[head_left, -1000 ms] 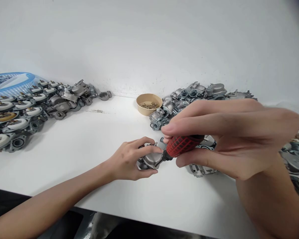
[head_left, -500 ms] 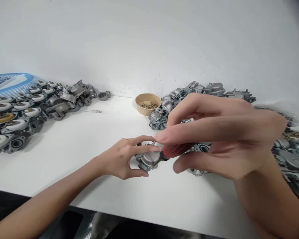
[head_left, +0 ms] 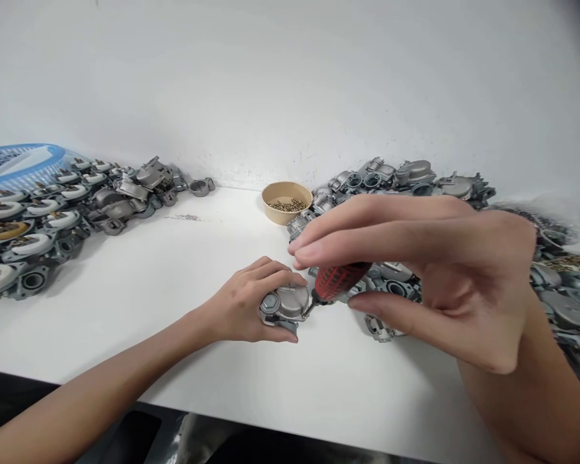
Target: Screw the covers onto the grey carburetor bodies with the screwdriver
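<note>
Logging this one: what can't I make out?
Head view:
- Red screwdriver: rear end hidden by the right hand; tip's seating too small.
- Metal part: far side hidden by the left hand.
- Small pieces in the bowl: too small to count.
- Blue basket: cut off by left edge.

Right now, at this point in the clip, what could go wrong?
The red-handled screwdriver in the right grip meets the edge of the held metal part at a slant, so its tip might slip off.

If it slips, it could jab the left grip, whose fingertips lie near that tip.

The paper bowl of small brass-coloured pieces sits beside piled carburetor-like parts; a knock might spill it.
</note>
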Demonstrator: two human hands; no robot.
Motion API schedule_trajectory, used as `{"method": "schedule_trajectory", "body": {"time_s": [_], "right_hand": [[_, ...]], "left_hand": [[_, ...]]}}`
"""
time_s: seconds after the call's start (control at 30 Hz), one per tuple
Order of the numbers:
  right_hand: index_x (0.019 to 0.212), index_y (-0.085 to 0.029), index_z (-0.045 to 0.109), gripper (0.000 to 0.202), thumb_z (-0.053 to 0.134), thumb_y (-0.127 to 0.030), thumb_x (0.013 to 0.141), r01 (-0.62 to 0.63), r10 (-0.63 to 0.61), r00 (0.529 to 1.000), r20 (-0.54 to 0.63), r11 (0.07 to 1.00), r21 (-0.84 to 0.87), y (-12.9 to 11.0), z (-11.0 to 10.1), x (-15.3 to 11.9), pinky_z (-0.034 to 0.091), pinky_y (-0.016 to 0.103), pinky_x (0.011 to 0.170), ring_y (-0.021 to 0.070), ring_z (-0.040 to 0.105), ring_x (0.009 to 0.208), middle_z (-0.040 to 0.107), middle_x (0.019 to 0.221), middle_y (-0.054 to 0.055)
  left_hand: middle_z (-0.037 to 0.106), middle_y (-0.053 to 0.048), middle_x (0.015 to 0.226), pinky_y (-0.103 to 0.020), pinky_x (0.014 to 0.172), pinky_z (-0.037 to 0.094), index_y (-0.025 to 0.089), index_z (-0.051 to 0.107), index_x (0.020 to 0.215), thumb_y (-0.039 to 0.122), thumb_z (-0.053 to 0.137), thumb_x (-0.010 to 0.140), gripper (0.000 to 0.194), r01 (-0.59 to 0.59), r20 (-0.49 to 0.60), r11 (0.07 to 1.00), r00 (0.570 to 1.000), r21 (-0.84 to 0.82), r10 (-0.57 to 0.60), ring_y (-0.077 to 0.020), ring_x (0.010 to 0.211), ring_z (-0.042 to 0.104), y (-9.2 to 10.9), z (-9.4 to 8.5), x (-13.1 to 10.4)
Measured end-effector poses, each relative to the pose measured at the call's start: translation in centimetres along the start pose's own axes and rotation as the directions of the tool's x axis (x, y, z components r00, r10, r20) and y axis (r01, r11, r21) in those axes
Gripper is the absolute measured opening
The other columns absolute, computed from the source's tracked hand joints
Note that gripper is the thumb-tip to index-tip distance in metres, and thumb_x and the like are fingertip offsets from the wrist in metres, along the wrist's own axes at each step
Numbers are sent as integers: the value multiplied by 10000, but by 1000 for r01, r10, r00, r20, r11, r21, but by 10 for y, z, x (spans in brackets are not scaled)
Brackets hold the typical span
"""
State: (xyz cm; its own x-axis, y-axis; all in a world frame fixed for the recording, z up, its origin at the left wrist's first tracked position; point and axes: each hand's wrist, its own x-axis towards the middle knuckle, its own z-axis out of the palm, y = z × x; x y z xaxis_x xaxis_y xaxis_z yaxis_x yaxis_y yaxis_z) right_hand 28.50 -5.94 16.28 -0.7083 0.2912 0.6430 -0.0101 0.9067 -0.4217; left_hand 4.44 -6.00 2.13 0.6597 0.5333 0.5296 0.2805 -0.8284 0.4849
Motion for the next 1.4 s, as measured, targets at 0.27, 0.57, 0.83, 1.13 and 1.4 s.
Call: {"method": "schedule_trajectory", "body": {"time_s": [0.27,0.57,0.83,1.13,1.4], "right_hand": [[1169,-150,715,244,738,-171,927,52,-54,998,-34,997,-58,5,2,-2,639,233,746,101,694,763,741,982,26],[1097,-112,733,198,749,-132,901,86,-88,995,-44,994,-64,3,2,2,622,164,726,71,700,730,727,944,25],[1104,-108,730,195,727,-96,909,66,-68,997,-34,997,-45,3,2,2,632,192,732,92,704,756,752,953,43],[1195,-194,696,261,585,-96,980,71,-76,997,-30,990,-124,2,1,4,634,182,764,85,725,819,730,1019,2],[1165,-99,709,243,627,-77,938,54,-58,997,-59,997,-63,3,2,2,651,191,758,109,720,861,727,1100,56]], "left_hand": [[700,-95,1188,-392,909,585,220,561,1290,442,870,770,645,89,-6,988,996,-125,-91,-280,1062,700,1,8,-4],[685,-107,1202,-384,888,588,217,540,1330,432,869,767,687,83,-17,993,996,-84,-85,-287,1067,698,-2,7,-5],[688,-77,1155,-368,867,579,236,544,1301,434,850,783,633,74,-19,995,997,-68,-76,-268,1039,690,-1,6,-5],[693,-88,1165,-373,874,566,226,530,1304,444,843,790,640,56,-19,997,998,-47,-57,-278,1051,680,-2,6,-5],[690,-84,1168,-385,895,566,229,532,1305,442,856,779,654,70,-8,996,997,-60,-71,-273,1062,674,-1,6,-4]]}}
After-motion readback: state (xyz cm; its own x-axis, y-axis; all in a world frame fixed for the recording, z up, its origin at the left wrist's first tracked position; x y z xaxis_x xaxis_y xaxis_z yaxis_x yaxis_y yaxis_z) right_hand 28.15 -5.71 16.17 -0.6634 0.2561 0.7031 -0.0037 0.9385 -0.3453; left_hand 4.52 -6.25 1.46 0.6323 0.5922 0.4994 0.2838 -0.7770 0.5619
